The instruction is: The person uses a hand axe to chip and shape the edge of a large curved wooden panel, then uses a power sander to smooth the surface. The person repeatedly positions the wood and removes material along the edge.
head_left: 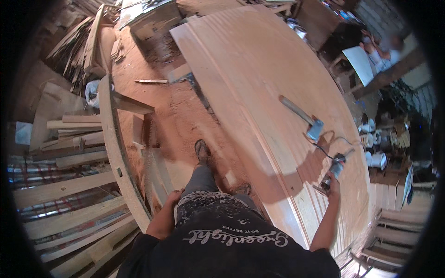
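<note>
One corded power tool (334, 172), gripped by the right hand (333, 189) at the wooden panel's (241, 83) near right, seems mid-handling, calling for steady control; the left hand (175, 196) hangs low, its finger closure unclear.

The right hand (333, 186) gripped a corded power tool (336, 167) at the large wooden panel (241, 69). A hatchet (315, 129) lay flat on the panel, near the power tool. The left hand (174, 196) was positioned beside the left thigh.
</note>
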`<state>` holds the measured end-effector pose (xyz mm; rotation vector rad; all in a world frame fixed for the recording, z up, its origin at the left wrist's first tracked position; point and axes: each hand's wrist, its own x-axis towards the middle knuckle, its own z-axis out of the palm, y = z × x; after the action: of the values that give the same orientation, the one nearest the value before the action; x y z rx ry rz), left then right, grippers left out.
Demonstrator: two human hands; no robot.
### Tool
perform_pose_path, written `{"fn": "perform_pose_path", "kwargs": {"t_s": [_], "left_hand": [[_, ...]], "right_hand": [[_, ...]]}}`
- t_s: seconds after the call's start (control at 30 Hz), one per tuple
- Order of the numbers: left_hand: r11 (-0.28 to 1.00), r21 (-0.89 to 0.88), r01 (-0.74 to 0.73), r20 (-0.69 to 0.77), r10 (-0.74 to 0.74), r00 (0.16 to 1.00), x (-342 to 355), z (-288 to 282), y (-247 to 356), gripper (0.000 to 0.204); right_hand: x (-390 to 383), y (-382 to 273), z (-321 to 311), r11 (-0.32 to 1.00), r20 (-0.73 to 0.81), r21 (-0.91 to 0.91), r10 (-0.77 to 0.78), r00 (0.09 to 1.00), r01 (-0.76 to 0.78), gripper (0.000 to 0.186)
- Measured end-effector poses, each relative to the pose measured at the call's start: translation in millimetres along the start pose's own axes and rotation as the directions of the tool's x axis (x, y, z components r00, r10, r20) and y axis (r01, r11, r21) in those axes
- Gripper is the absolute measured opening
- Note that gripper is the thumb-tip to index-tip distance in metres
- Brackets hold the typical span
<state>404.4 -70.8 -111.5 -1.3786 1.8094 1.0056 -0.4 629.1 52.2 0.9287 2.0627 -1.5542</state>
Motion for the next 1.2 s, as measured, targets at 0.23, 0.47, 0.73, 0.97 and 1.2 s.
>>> {"fn": "perform_pose_path", "kwargs": {"t_s": [0.23,0.47,0.73,0.97,1.2], "left_hand": [[0.687,-0.655,0.315,0.533,0.126,0.836,26,-97,82,0.083],[0.631,-0.629,-0.454,0.296,0.734,0.611,21,-274,206,0.065],[0.84,-0.54,0.04,0.54,0.31,0.782,75,-332,173,0.064],[0.709,-0.571,-0.414,0.295,0.648,0.702,144,-477,281,0.053],[0.45,-0.151,-0.88,0.21,0.884,0.417,127,-634,532,0.06]], "right_hand": [[-87,-117,234,0.357,-0.224,0.889,-0.204,0.953,0.286,0.085],[-116,-231,472,0.18,-0.184,0.948,-0.368,0.911,0.264,0.092],[-153,-315,670,0.386,0.198,0.922,-0.448,0.872,-0.011,0.079],[-103,-327,799,0.385,0.12,0.904,-0.647,0.753,0.187,0.067],[-68,-336,937,0.437,-0.059,0.846,-0.494,0.867,0.306,0.037]]}}
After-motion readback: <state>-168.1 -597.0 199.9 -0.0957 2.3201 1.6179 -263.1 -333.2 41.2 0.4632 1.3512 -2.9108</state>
